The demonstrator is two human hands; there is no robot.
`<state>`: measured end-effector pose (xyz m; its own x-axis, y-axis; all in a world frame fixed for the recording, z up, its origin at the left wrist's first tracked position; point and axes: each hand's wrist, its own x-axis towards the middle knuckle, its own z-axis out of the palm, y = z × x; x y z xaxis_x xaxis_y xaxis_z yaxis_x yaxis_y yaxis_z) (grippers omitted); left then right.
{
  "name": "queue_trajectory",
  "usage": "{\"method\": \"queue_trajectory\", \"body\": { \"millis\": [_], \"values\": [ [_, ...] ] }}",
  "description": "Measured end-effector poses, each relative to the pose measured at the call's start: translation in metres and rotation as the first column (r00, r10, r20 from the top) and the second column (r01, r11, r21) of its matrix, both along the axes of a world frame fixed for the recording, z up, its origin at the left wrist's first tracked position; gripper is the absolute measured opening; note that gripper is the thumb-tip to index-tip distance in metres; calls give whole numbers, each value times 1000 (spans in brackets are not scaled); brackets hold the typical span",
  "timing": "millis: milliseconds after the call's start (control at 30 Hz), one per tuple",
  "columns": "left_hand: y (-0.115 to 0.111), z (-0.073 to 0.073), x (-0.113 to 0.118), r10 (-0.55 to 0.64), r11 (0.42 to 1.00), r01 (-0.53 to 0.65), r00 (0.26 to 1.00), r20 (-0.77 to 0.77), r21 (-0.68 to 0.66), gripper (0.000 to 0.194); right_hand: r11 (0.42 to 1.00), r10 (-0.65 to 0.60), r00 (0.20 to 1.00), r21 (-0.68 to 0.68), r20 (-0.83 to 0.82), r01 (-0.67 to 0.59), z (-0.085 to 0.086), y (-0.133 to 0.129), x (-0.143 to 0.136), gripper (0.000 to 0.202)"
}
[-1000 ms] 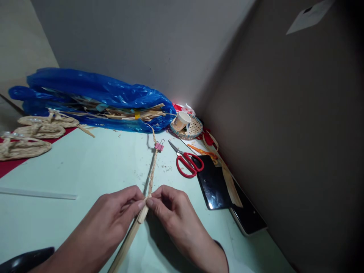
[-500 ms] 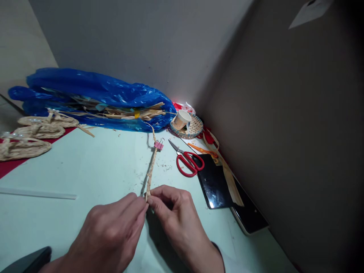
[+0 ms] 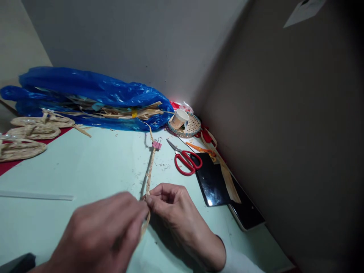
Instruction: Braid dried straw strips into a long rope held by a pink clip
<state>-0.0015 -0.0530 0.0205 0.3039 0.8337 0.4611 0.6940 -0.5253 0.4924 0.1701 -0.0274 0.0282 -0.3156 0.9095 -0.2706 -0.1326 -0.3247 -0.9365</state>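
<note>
A narrow straw braid [image 3: 150, 167] runs from a pink binder clip [image 3: 157, 145] down toward me. At its near end, my right hand [image 3: 176, 212] pinches the braid between thumb and fingertips. My left hand [image 3: 99, 227], smeared by motion, is closed right beside it with its fingertips at a straw strand. A loose straw strand [image 3: 146, 224] hangs below the meeting point of the hands. The fingertips of my left hand are partly hidden, so the exact grip on the strand is unclear.
Red-handled scissors [image 3: 188, 162] lie right of the braid, by a black tablet-like slab [image 3: 212, 185]. Behind are a blue plastic bag [image 3: 93, 89] with straw and a woven basket [image 3: 195, 125] holding a paper cup [image 3: 179, 118]. Woven sandals [image 3: 24, 148] sit left, above a white strip [image 3: 36, 195].
My left hand has shifted slightly left and turned, blurring, and a straw strand now shows below the fingers. My right hand keeps its pinch on the braid. The whole view has shifted a little.
</note>
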Motion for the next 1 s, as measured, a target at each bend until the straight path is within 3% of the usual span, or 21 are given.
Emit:
{"method": "queue_trajectory", "body": {
  "millis": [67, 100, 167, 233, 267, 333, 433, 533, 633, 733, 800, 1000],
  "values": [
    [16, 10, -6, 88, 953, -32, 981, 174, -300, 23, 1000, 18, 1000, 12, -18, -17, -1, 0, 2, 42],
    [24, 12, -9, 86, 886, 51, 959, 272, -460, 19, 999, 31, 999, 20, -36, -30, -2, 0, 2, 42],
    [36, 9, -12, 87, 654, 315, 872, 482, -688, 21, 998, 51, 996, 46, -73, -48, -4, 0, 3, 43],
    [41, 0, -11, 160, 458, 513, 756, 634, -726, 28, 995, 62, 996, 83, -61, -57, -5, 1, 3, 44],
    [41, -4, -9, 207, 402, 560, 715, 668, -725, 32, 993, 65, 997, 105, -34, -61, -4, 2, 4, 43],
    [40, -8, -4, 272, 363, 570, 692, 668, -738, 37, 985, 76, 996, 153, 47, -82, -2, 3, 5, 38],
    [37, -5, 1, 275, 388, 500, 739, 615, -774, 41, 960, 79, 968, 243, 239, -138, 4, 1, 6, 26],
    [35, 1, 4, 259, 426, 382, 817, 515, -820, 38, 896, 23, 831, 358, 555, -264, 10, -5, 9, 24],
    [31, 3, 5, 204, 580, 234, 885, 418, -780, 29, 823, -95, 649, 426, 755, -375, 13, -13, 11, 25],
    [26, 7, 8, 155, 701, 105, 943, 294, -705, 31, 792, -180, 544, 449, 819, -414, 13, -18, 12, 22],
    [24, 10, 10, 141, 731, 43, 967, 213, -681, 34, 782, -204, 533, 464, 821, -416, 12, -21, 11, 23],
    [24, 11, 11, 102, 747, 7, 987, 125, -665, 38, 754, -201, 644, 536, 738, -380, 6, -30, 4, 23]
  ]
}}
